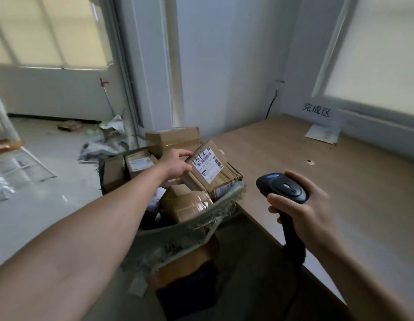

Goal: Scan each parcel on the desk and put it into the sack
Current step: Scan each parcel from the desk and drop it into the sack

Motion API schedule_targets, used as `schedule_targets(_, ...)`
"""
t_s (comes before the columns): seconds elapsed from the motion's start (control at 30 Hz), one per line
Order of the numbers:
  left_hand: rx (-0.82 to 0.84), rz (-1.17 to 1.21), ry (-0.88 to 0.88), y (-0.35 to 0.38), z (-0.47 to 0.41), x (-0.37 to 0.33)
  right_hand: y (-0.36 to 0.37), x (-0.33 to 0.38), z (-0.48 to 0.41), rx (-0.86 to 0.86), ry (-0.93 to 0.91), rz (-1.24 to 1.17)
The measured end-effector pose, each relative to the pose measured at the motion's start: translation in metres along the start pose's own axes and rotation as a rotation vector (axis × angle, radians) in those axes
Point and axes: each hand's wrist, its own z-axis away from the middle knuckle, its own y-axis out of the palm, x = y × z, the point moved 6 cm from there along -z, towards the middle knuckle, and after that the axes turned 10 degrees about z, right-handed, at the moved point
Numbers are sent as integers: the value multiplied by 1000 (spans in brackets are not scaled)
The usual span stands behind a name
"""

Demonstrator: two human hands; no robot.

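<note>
My left hand reaches over the open sack and holds the left end of a brown cardboard parcel with a white barcode label marked 1512. The parcel lies tilted on top of several other boxes that fill the sack, among them a taped one at the front. My right hand grips a black handheld scanner by its handle, above the front left corner of the wooden desk. The scanner's head points toward the sack.
A white paper sign stands at the back of the desk against the wall. More cardboard boxes sit behind the sack. Crumpled bags and litter lie on the floor at left, by a white metal rack.
</note>
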Motion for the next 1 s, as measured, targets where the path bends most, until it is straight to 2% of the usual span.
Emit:
schedule_targets(0.17,-151,-39,-22,-44,-5,25,43,5,-15,58,-24,26)
schedule_targets(0.53,-246,-234,30,-56,-45,34,73,-10,-36,89,-3,27)
schedule_targets(0.87,-240,-390,-60,-21,-81,63,82,-36,-59,92,64,47)
schedule_targets(1.0,-221,-555,-125,-12,-84,71,84,-45,-65,67,65,64)
